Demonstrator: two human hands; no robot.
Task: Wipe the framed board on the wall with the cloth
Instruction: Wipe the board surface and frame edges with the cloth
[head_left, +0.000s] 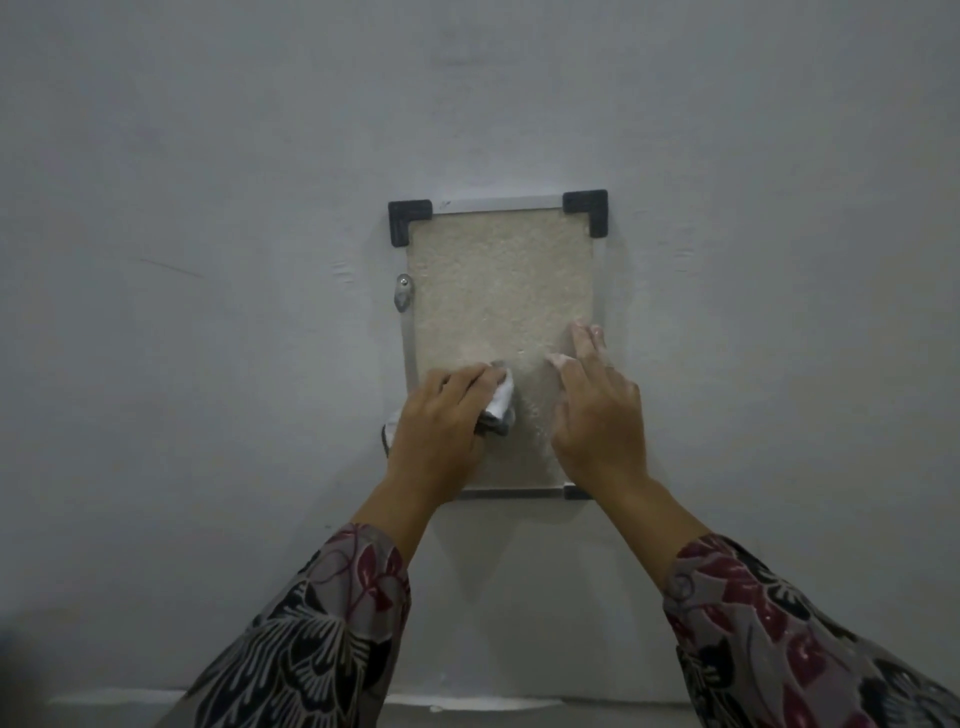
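Head view, nearest first: two patterned sleeves (311, 639) rise from the bottom corners of the frame, one per arm. Further up, the left hand (441, 421) sits at lower centre with its fingers (470, 382) curled around a bunched white and grey cloth (498, 405), gripping it and pressing it flat to the lower left part of the board (501, 291). A bit of cloth also shows past the hand's left side, over the frame edge. The right hand (597, 410) holds nothing; its fingers are spread open, with fingertips touching the board's surface by the right edge.

Beyond them, one board hangs upright in the centre of the frame, a beige textured panel in a thin metal frame. Three black corner caps (587, 208) show; the lower left corner is hidden by the left hand. One screw bracket (403, 292) sits on the left rail. The upper half of the panel is uncovered. Bare grey wall (208, 182) surrounds the frame on all sides.
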